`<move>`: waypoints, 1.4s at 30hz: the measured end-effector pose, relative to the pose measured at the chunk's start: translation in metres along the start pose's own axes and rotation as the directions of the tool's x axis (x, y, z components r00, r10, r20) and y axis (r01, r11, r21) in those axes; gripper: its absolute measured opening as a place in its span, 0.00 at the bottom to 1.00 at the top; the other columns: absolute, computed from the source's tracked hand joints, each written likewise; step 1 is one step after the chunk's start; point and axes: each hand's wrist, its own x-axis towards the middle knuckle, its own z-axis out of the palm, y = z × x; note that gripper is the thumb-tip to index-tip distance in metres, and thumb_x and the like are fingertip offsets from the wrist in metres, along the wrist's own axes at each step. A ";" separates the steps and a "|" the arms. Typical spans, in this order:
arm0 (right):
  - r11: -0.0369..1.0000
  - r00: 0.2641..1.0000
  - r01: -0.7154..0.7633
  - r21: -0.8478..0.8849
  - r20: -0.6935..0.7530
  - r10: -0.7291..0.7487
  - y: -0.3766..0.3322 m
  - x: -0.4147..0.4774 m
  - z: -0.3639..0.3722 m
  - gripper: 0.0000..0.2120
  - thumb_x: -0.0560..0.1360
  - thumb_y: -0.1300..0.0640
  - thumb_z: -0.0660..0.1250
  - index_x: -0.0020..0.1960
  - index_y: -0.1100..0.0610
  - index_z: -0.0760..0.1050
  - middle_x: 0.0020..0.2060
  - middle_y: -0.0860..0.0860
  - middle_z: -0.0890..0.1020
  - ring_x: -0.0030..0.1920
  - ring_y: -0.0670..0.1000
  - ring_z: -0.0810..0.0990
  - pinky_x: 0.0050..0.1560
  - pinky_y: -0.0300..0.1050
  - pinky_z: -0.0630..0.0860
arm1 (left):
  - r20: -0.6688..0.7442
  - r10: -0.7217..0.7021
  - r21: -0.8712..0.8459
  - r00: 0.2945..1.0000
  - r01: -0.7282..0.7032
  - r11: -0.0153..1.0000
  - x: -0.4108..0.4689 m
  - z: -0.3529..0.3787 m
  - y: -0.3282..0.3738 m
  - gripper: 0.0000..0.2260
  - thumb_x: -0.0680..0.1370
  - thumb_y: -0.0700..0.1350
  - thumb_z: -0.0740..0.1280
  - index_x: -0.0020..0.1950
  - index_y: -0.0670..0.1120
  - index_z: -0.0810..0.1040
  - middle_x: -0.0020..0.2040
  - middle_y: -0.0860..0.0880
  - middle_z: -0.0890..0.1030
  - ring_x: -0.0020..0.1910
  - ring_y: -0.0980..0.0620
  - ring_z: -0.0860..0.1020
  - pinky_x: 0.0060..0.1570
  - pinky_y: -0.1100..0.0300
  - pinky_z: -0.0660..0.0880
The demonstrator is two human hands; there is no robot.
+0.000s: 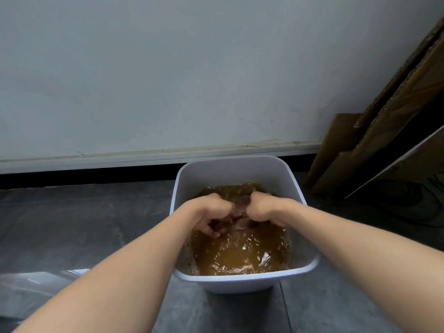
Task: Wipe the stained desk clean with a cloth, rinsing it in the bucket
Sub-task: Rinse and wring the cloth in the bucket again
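Note:
A white square bucket [230, 169] stands on the dark floor near the wall, holding murky brown water [240, 255] that ripples. Both hands are inside it, just above the water's surface. My left hand [211, 212] and my right hand [262, 207] are each closed on a bunched, wet, brownish-pink cloth [240, 212] stretched between them. Much of the cloth is hidden by the fingers. The desk is out of view.
The pale wall with its white skirting board [144, 157] runs right behind the bucket. Flattened cardboard sheets [384, 131] lean against the wall at the right, with dark cables [408, 203] on the floor beneath. Grey floor tiles [84, 224] stretch to the left and front.

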 end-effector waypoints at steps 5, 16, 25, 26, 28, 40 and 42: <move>0.895 0.987 0.116 -0.431 0.147 -0.057 0.004 -0.001 0.004 0.37 0.80 0.61 0.61 0.81 0.60 0.43 0.78 0.64 0.41 0.76 0.69 0.58 0.76 0.57 0.61 | -0.064 0.099 0.616 0.993 -0.039 0.787 0.009 0.011 -0.011 0.21 0.76 0.45 0.72 0.66 0.44 0.71 0.61 0.45 0.78 0.58 0.45 0.78 0.56 0.54 0.78; 0.859 0.975 0.216 -0.464 0.152 -0.163 0.010 0.001 0.012 0.15 0.81 0.60 0.61 0.66 0.62 0.75 0.65 0.59 0.77 0.61 0.57 0.78 0.60 0.48 0.76 | 0.003 -0.044 0.684 0.999 0.031 0.729 0.010 0.016 -0.017 0.12 0.80 0.42 0.60 0.61 0.40 0.76 0.58 0.42 0.80 0.53 0.43 0.80 0.50 0.54 0.78; 0.613 0.955 -0.258 0.747 0.291 0.048 0.002 -0.017 -0.020 0.09 0.79 0.68 0.57 0.49 0.59 0.75 0.43 0.57 0.76 0.42 0.53 0.74 0.34 0.40 0.70 | 0.381 -0.049 -0.506 0.923 0.253 0.825 -0.004 0.009 0.000 0.18 0.81 0.46 0.56 0.64 0.36 0.75 0.52 0.35 0.83 0.52 0.38 0.83 0.49 0.46 0.81; 0.540 0.950 -0.274 0.795 0.311 0.023 0.002 -0.020 -0.023 0.10 0.78 0.68 0.57 0.47 0.59 0.75 0.44 0.57 0.76 0.43 0.53 0.75 0.36 0.41 0.71 | 0.386 0.002 -0.552 0.922 0.230 0.801 -0.005 0.010 0.000 0.19 0.80 0.43 0.57 0.67 0.37 0.73 0.55 0.34 0.81 0.55 0.36 0.82 0.50 0.42 0.81; 0.472 0.941 -0.292 0.832 0.338 -0.015 0.000 -0.028 -0.028 0.08 0.78 0.64 0.58 0.45 0.57 0.75 0.46 0.57 0.79 0.48 0.54 0.77 0.44 0.42 0.74 | 0.385 0.117 -0.589 0.915 0.146 0.795 -0.008 0.012 0.001 0.19 0.78 0.37 0.57 0.69 0.38 0.71 0.60 0.35 0.78 0.60 0.35 0.79 0.54 0.34 0.78; 0.555 0.965 -0.186 0.811 0.257 -0.052 -0.004 -0.038 -0.044 0.19 0.83 0.43 0.59 0.54 0.59 0.75 0.42 0.55 0.78 0.38 0.50 0.73 0.38 0.42 0.71 | -0.305 0.637 0.287 0.708 -0.569 0.771 -0.017 0.013 -0.003 0.09 0.72 0.43 0.72 0.52 0.49 0.80 0.44 0.51 0.83 0.39 0.53 0.80 0.39 0.62 0.75; 0.561 0.968 -0.128 0.818 0.227 -0.108 -0.003 -0.037 -0.043 0.12 0.83 0.51 0.62 0.55 0.61 0.75 0.41 0.57 0.80 0.38 0.51 0.76 0.36 0.42 0.74 | -0.237 0.759 0.583 0.606 -0.536 0.611 -0.018 0.009 -0.005 0.12 0.72 0.46 0.72 0.54 0.47 0.76 0.50 0.48 0.81 0.49 0.48 0.79 0.46 0.61 0.72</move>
